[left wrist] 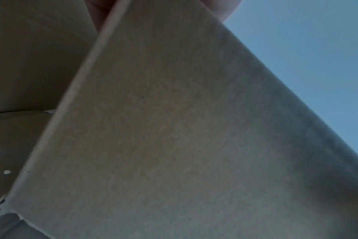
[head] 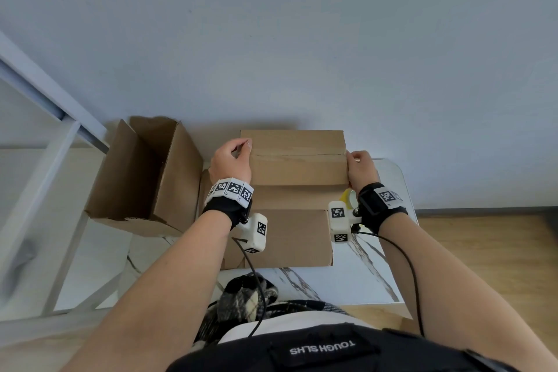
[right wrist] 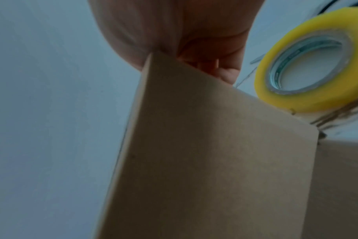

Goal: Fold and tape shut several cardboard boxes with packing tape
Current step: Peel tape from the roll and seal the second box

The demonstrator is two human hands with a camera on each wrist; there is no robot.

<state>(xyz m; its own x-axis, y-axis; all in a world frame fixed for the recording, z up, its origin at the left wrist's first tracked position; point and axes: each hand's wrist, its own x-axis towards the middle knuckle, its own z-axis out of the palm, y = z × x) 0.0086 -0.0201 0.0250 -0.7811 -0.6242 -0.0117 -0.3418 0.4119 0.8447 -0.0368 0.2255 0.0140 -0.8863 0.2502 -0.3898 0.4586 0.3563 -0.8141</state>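
Note:
A closed brown cardboard box (head: 297,160) with a strip of tape along its top seam sits between both hands at the table's far side. My left hand (head: 234,157) grips its left end, thumb on the top face. My right hand (head: 359,166) holds the right end, fingers wrapped round the edge. The left wrist view is filled by a box face (left wrist: 174,129). In the right wrist view my palm (right wrist: 174,32) presses on the box corner (right wrist: 215,145). A yellow tape roll (head: 347,198) (right wrist: 309,64) lies beside my right wrist.
Another brown box (head: 290,235) lies under and in front of the held one. An open box (head: 145,172) lies on its side at the left. The white marbled table (head: 371,275) ends near my body. A wall stands close behind, and a white frame (head: 60,136) at the left.

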